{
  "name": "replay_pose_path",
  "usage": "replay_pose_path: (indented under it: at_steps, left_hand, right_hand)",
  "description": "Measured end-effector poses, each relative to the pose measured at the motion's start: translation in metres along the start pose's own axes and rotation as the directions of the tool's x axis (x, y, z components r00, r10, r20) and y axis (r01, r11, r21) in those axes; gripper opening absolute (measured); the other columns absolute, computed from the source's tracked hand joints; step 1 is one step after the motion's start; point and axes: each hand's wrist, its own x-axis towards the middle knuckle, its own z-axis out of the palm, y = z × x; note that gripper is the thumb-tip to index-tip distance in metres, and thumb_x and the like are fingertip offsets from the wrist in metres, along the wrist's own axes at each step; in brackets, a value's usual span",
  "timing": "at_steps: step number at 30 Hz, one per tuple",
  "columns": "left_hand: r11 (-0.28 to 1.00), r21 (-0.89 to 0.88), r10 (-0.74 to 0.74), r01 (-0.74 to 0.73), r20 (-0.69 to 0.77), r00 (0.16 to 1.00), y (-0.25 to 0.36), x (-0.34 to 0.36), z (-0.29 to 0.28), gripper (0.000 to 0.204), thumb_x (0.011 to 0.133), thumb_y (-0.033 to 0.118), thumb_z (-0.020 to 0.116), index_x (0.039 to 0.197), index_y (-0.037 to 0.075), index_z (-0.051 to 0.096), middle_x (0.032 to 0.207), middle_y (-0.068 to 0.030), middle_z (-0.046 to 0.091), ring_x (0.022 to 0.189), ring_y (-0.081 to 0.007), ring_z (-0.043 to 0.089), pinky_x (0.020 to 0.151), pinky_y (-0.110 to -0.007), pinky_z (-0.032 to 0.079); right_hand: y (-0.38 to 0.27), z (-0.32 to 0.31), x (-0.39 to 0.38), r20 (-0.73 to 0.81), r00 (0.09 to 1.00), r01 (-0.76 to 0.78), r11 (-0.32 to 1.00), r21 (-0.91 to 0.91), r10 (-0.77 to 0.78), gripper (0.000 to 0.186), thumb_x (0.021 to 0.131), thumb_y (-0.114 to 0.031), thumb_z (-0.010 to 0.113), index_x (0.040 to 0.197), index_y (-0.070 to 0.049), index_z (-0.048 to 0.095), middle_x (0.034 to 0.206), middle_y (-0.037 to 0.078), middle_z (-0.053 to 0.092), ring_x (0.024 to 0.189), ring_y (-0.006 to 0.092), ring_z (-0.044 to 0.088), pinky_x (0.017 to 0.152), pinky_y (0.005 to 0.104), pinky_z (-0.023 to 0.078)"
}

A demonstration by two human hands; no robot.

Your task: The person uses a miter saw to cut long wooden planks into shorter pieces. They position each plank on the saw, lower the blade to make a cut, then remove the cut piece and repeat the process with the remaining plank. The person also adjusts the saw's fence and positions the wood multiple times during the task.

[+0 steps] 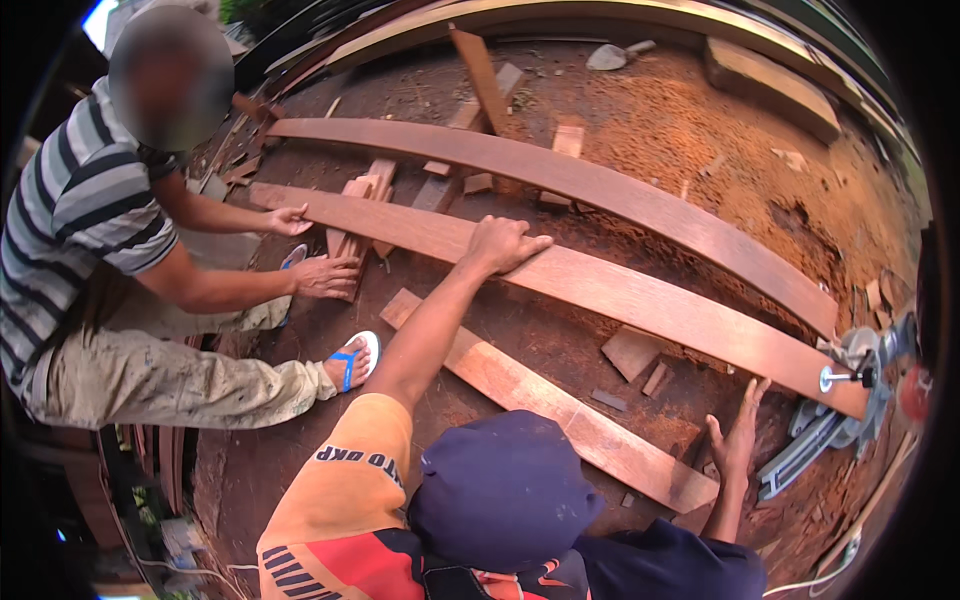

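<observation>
My left hand (502,246) lies across a long reddish-brown plank (620,290), its fingers bent over the far edge. The plank's right end sits under a screw clamp (840,378) on a grey metal machine that looks like a mitre saw (850,420). Beside the near edge at that end, my right hand (738,430) is raised with its fingers spread, holding nothing. A co-worker's hands (315,265) are by the plank's left end: one is under its near edge, the other lower, over small wood blocks (362,205).
A second long plank (560,165) lies beyond, and a shorter board (560,410) nearer to me. The co-worker (90,220) in a striped shirt crouches at left. Offcuts (632,350), sawdust (660,110), a thick beam (770,88) and a white cable (830,575) lie around.
</observation>
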Motion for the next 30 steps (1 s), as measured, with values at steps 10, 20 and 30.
replay_pose_path:
  at_steps: [10,20,30]
  left_hand:
    - [0.944,-0.119,0.329,-0.307,0.314,0.891,0.085,0.017,-0.041,0.054,0.099,0.044,0.067,0.128,-0.001,0.062,0.125,-0.0228,0.064,0.118,-0.0401,0.06,0.104,-0.05,0.047]
    - [0.753,-0.024,0.598,-0.658,0.441,0.669,0.374,0.066,0.0,0.102,0.089,0.064,0.072,0.156,-0.006,0.039,0.156,-0.0291,0.044,0.146,-0.0429,0.042,0.121,-0.051,0.035]
    - [0.817,0.195,0.532,-0.543,0.109,0.84,0.458,0.038,0.123,0.121,0.079,0.071,0.076,0.164,0.003,0.023,0.154,-0.028,0.044,0.14,-0.0463,0.044,0.116,-0.061,0.032]
  right_hand:
    - [0.001,0.032,0.003,0.015,0.999,-0.039,0.924,0.379,0.036,0.117,0.087,-0.038,0.079,0.167,-0.005,0.001,0.174,0.021,-0.012,0.157,0.0409,0.025,0.126,0.0502,0.035]
    - [-0.001,0.03,-0.03,-0.115,0.974,-0.059,0.704,0.707,0.196,0.104,0.093,-0.031,0.075,0.166,0.001,0.007,0.171,0.027,0.017,0.156,0.0395,0.026,0.129,0.0441,0.03]
    - [0.002,0.029,-0.096,-0.075,0.992,-0.015,0.689,0.724,0.1,0.089,0.09,-0.028,0.073,0.158,0.007,0.029,0.161,0.029,0.04,0.147,0.0404,0.044,0.124,0.0448,0.037]
